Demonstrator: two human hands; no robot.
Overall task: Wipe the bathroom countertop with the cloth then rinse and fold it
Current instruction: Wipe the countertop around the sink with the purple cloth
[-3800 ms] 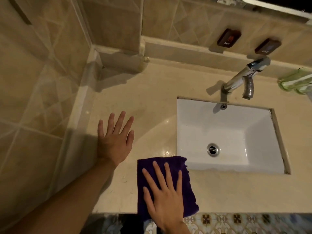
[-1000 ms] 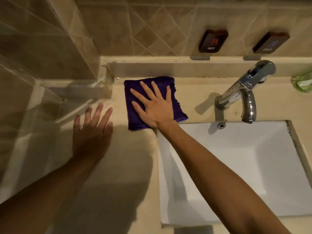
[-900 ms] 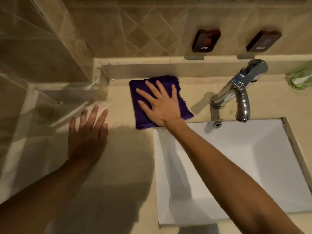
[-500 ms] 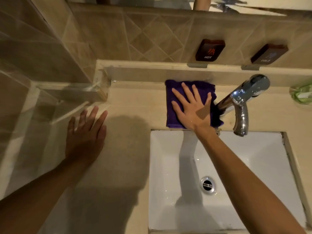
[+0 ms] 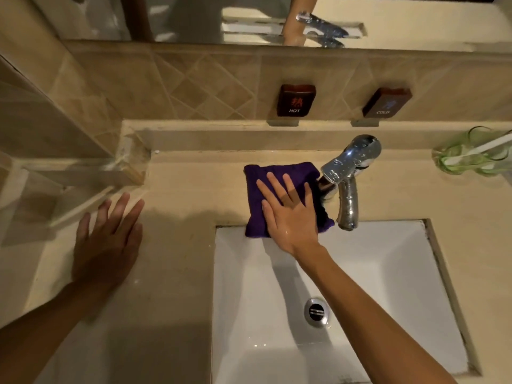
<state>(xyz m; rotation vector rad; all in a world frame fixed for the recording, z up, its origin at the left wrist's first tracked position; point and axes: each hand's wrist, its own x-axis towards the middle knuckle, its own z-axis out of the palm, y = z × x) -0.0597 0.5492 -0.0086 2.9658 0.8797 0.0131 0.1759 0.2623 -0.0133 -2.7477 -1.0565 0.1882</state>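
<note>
1. The right hand (image 5: 291, 217) lay flat on the folded purple terry cloth (image 5: 261, 187), its fingers (image 5: 277, 187) straight and slightly spread, pressing the fabric down rather than curling round it.
2. That cloth sat on the beige stone surface (image 5: 180, 245), on the strip between the back ledge and the rear rim of the white rectangular sink (image 5: 241, 300); its near edge reached the sink rim and its right edge lay just beside the base of the chrome tap (image 5: 349, 173).
3. The left hand (image 5: 108, 245) rested palm down on the surface left of the sink, well apart from the cloth — fingers extended and fanned, holding nothing.
4. On the tiled wall above the ledge hung two small dark plaques: the left plaque (image 5: 296, 100) bore a red symbol over the white word "HOT", the right plaque (image 5: 386, 103) a bluish symbol over "COLD".
5. A round metal drain (image 5: 316, 311) sat in the basin floor.
6. At the far right of the surface stood a green translucent holder (image 5: 471, 157) with a white stick-like item across it — too blurred to identify.
</note>
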